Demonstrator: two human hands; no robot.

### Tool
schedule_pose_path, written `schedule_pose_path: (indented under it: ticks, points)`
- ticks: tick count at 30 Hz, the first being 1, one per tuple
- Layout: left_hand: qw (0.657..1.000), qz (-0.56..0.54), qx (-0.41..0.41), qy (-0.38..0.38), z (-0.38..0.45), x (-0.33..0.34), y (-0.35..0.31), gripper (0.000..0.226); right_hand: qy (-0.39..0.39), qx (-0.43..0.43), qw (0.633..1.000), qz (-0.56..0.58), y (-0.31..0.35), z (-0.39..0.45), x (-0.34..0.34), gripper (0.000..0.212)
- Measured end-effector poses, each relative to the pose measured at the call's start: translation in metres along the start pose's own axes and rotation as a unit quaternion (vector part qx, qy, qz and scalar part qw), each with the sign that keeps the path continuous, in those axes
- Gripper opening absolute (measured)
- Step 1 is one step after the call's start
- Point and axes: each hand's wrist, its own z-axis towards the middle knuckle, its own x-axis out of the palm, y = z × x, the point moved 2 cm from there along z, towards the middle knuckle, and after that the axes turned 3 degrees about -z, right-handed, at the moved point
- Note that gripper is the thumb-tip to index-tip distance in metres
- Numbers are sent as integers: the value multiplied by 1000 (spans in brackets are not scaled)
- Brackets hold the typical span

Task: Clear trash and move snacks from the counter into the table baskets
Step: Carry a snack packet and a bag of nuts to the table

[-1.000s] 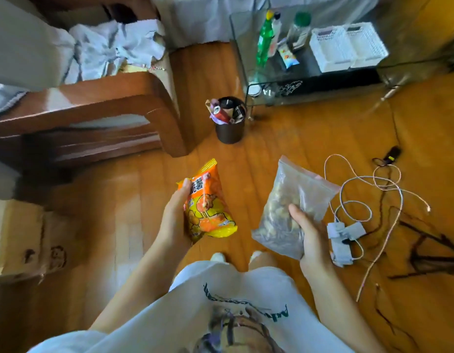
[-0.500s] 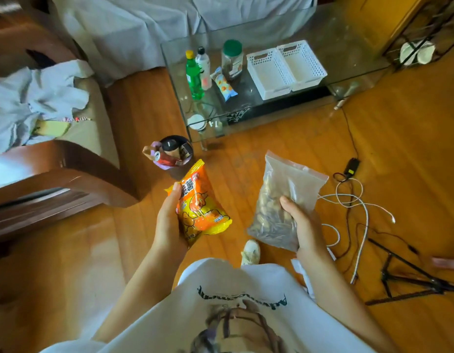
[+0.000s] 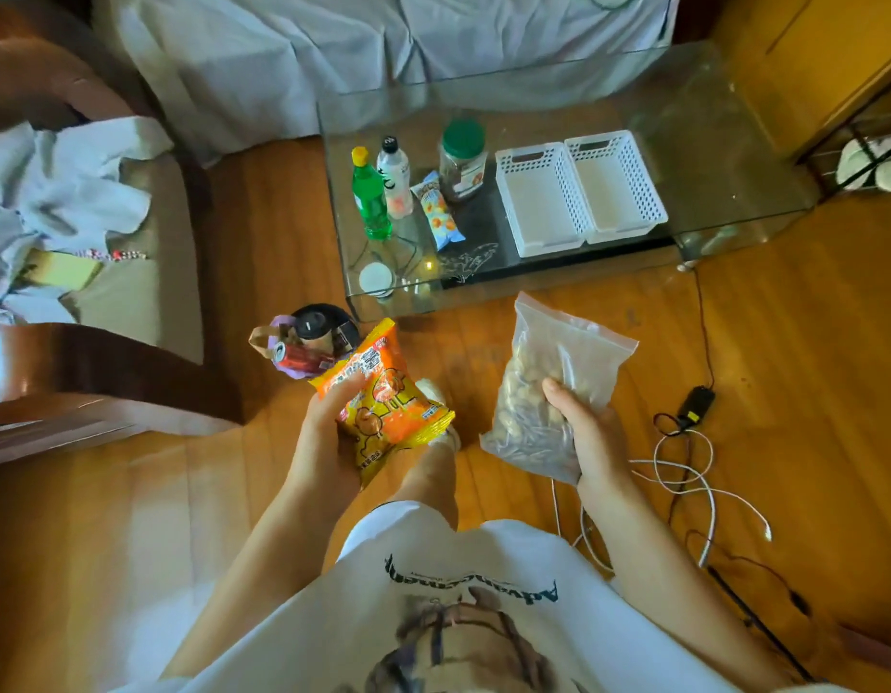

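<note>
The left hand (image 3: 328, 432) covers the lower left of the orange snack bag (image 3: 383, 397), whose print is too blurred to read; the right hand's (image 3: 591, 437) fingers lie hidden behind the clear zip bag (image 3: 543, 387) (contents indistinct). The trash bin (image 3: 323, 327) is partly hidden behind the snack bag.

orange snack bag (image 3: 383, 397), 2 white baskets (image 3: 578, 192)

Warm daylight, soft blur, wide-angle bending at edges.

orange snack bag (image 3: 383, 397): held, tilted | clear zip bag (image 3: 548, 387): held | two white baskets (image 3: 581, 192): side by side, glass table
</note>
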Motion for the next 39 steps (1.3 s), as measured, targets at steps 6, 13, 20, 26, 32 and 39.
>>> schedule_pose_path:
  ticks: [6,13,20,26,32,39]
  points:
    - [1000,15,-2,27,86,59,-60,71,10,18,999,-26,64,89,33,10]
    - [996,90,4,21,202,119,-132,63,28,41,998,-33,126,199,77,14]
    - [978,148,3,-144,330,115,-118,49,28,126,981,-143,99,334,122,36]
    - [943,242,10,-229,441,83,-81,43,14,143,948,-285,47,454,152,58]
    - [920,301,21,-251,524,74,-54,48,57,109,890,-438,7,539,165,54]
    - [915,325,4,-240,551,63,-40,34,96,156,863,-471,-9,580,176,42]
